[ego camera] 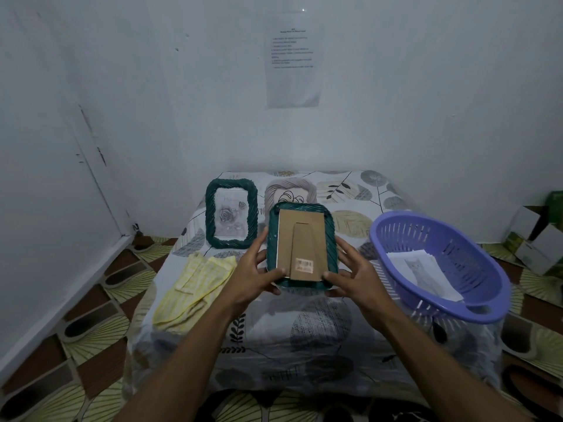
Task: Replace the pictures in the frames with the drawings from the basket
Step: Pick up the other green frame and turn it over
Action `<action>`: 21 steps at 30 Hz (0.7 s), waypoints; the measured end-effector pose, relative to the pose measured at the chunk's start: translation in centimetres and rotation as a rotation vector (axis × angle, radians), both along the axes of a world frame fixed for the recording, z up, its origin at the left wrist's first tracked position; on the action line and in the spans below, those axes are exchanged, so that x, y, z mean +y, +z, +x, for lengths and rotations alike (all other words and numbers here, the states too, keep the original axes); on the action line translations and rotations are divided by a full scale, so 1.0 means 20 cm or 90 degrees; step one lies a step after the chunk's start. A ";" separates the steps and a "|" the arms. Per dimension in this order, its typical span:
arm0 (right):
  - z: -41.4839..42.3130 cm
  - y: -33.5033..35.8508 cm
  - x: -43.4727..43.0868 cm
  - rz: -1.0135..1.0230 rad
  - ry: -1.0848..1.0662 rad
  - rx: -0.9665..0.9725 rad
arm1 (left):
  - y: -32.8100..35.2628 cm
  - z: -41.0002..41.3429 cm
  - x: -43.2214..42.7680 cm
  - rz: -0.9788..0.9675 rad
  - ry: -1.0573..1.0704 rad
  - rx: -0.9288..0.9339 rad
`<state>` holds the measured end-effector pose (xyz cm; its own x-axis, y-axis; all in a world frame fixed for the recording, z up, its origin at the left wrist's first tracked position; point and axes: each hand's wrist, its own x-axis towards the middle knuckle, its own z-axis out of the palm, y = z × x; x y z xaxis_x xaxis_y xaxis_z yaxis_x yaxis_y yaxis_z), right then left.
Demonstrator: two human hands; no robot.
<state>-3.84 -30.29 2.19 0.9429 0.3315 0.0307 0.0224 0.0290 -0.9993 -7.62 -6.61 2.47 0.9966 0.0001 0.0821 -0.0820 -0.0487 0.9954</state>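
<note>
With fingers [262, 239] of left hand [253, 278] and right hand [356, 278] curled round its lower sides and thumbs on the cardboard back, holding green frame [301, 236] back toward camera, above table [304, 330]. Behind it on the table, second frame [231, 213], green, with rose picture, and pale frame [291, 185], partly hidden. At right, purple basket [380, 236] at table edge with drawings [423, 269] inside; at left, yellow cloth [195, 284]
</note>
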 end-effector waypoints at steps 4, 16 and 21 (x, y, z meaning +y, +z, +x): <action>0.01 -0.02 0.00 0.004 0.005 -0.004 | 0.00 -0.01 -0.01 -0.008 -0.013 0.006; 0.03 -0.09 -0.03 0.011 -0.020 0.020 | -0.10 0.01 -0.05 -0.085 -0.021 0.057; 0.04 -0.10 -0.04 -0.016 -0.035 0.047 | -0.13 0.04 -0.06 -0.029 0.008 0.054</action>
<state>-3.04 -31.16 0.11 0.9593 0.2784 -0.0467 -0.0500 0.0049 -0.9987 -6.82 -7.83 -0.17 0.9999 0.0140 -0.0023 0.0023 -0.0044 1.0000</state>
